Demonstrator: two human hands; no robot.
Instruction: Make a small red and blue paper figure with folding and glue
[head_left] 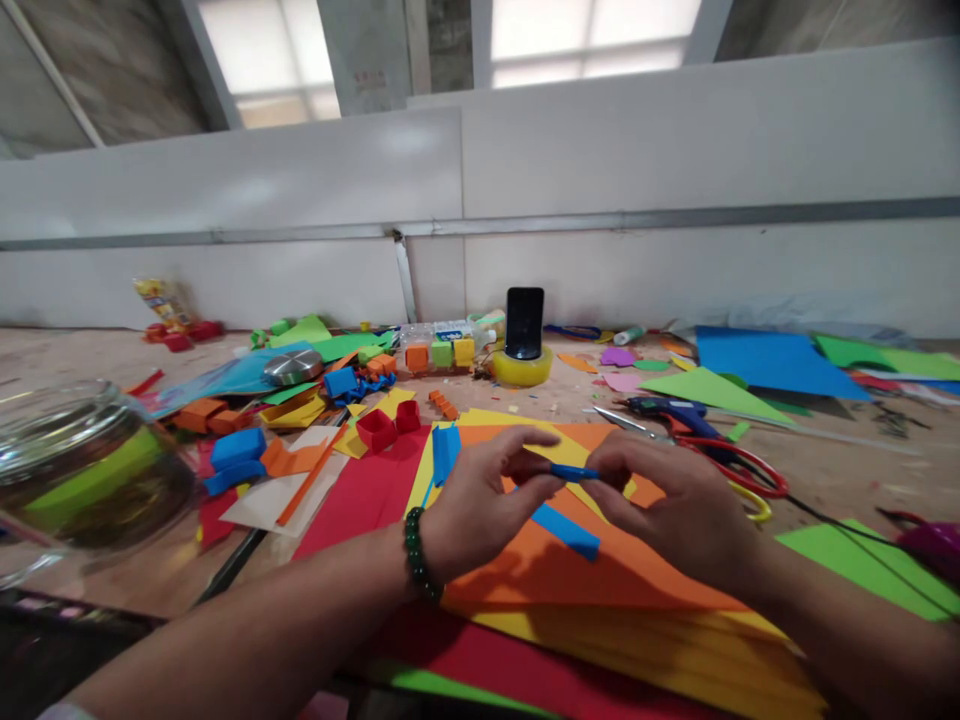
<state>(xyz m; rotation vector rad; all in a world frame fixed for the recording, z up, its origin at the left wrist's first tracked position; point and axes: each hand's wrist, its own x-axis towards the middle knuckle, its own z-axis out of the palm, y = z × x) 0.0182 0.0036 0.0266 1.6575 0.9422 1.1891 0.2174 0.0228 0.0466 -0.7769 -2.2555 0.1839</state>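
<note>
In the head view, the left hand [480, 505] and right hand [679, 500] are both pinching a small blue paper strip [574, 472] between fingertips, holding it just above the orange paper sheet [600, 570], red-handled scissors [739, 465] lying near.

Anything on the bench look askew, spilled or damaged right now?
Nothing looks damaged. Paper scraps are strewn loose over the table, and the scissors lie open beside the right hand. Both hands pinch a blue strip.
</note>
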